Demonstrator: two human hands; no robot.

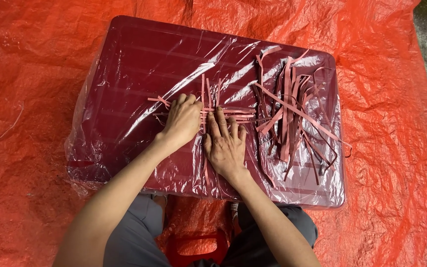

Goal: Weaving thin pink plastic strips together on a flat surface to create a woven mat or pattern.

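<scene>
left hand (183,120): fingers curled, pinching woven strips (223,112)
right hand (226,144): flat, fingers spread, pressing the weave
weave: mid-lid, maybe 3 uprights, blurred
loose strips (292,114): one pile, right
maroon lid (124,74): one, plastic-wrapped

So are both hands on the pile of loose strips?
No, the left hand and right hand press the crossed strips, apart from the loose pile.

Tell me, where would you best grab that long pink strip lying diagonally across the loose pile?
Probably the upper-left end of the long diagonal pink strip, pinched from above. That end lies on top of the loose pile of pink strips, nearest the right hand; its lower end runs under other strips near the wrapped maroon board's edge.
</scene>
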